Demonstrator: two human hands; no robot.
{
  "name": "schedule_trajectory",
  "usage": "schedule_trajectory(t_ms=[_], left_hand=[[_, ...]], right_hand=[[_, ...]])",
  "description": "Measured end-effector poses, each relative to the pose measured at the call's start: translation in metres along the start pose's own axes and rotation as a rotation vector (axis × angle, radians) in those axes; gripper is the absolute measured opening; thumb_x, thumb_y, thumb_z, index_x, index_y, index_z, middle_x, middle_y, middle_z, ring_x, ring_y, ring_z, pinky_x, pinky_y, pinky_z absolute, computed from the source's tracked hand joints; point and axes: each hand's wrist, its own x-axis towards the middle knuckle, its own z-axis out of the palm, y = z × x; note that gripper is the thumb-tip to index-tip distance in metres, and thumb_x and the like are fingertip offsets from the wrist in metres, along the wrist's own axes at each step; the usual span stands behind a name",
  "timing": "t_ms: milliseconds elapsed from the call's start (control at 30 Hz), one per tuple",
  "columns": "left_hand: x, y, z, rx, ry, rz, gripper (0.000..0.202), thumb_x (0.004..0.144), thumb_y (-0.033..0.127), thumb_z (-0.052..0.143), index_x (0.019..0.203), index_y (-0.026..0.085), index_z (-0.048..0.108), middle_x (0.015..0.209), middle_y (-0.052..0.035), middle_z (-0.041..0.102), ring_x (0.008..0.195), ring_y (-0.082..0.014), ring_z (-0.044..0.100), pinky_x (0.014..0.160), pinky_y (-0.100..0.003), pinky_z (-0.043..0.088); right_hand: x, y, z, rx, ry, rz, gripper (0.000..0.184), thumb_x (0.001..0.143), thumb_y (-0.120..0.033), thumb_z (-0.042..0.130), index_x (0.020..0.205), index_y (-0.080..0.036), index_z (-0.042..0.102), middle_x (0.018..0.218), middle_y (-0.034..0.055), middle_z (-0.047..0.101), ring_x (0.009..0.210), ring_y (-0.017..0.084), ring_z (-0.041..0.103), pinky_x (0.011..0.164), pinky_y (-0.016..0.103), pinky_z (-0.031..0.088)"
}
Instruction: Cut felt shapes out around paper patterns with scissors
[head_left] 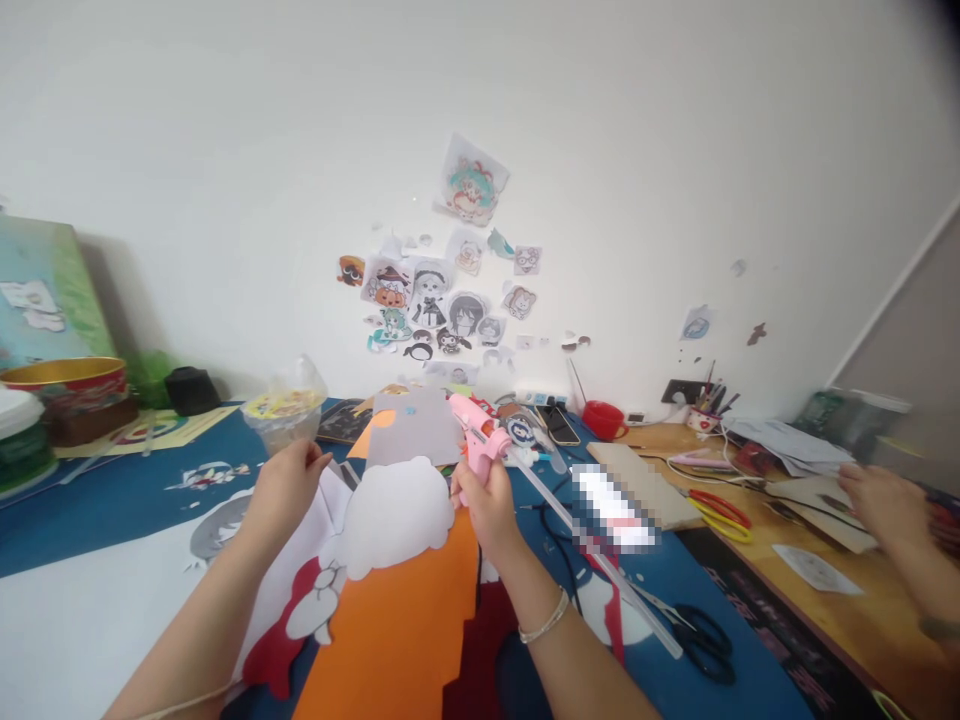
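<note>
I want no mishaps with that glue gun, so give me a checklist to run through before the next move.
1. Glue gun held firmly enough: the right hand is closed around its handle; ok.
2. Glue stick in place: it runs from the gun's rear; ok.
3. Left hand away from the nozzle: apart; ok.
4. Co-worker's hand out of the way: far right, well apart; ok.
5. Scissors put away: lying beside the glue stick's far end; not ok.
6. Gun hot: nothing visible shows it; cannot tell.
</note>
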Motion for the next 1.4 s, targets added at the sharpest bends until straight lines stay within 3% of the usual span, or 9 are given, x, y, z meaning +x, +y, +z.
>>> schedule_trajectory(t_ms=[667,1100,1400], left_hand=[[0.002,-0.001,-0.003,0.006,-0.037,-0.032,0.017,0.078,0.032,0.046,0.074,0.018,0.055,0.079,-0.0093,0.066,0.077,-0.023,0.059,0.058,-0.025,0.04],[0.01,-0.016,0.008,-0.02,-0.055,-0.031,0.021,0.079,0.034,0.042,0.075,0.017,0.055,0.08,-0.0109,0.066,0.075,-0.0232,0.059,0.059,-0.027,0.043],[0.009,-0.013,0.006,-0.031,-0.089,-0.058,0.026,0.082,0.034,0.039,0.081,0.015,0.056,0.082,-0.0129,0.066,0.073,-0.0229,0.059,0.06,-0.029,0.043]], right_hand=[[-0.001,0.009,-0.001,-0.071,-0.02,-0.008,0.031,0.076,-0.031,0.054,0.103,-0.016,0.055,0.058,-0.0047,0.051,0.045,0.009,0.044,0.046,0.022,0.039],[-0.003,0.003,0.003,-0.093,-0.046,-0.019,0.025,0.077,-0.028,0.051,0.099,-0.018,0.051,0.057,-0.0063,0.048,0.045,0.009,0.042,0.044,0.021,0.037],[-0.004,0.005,0.004,-0.134,-0.014,-0.016,0.022,0.075,-0.028,0.052,0.095,-0.018,0.055,0.057,-0.0057,0.05,0.045,0.009,0.044,0.045,0.02,0.039]])
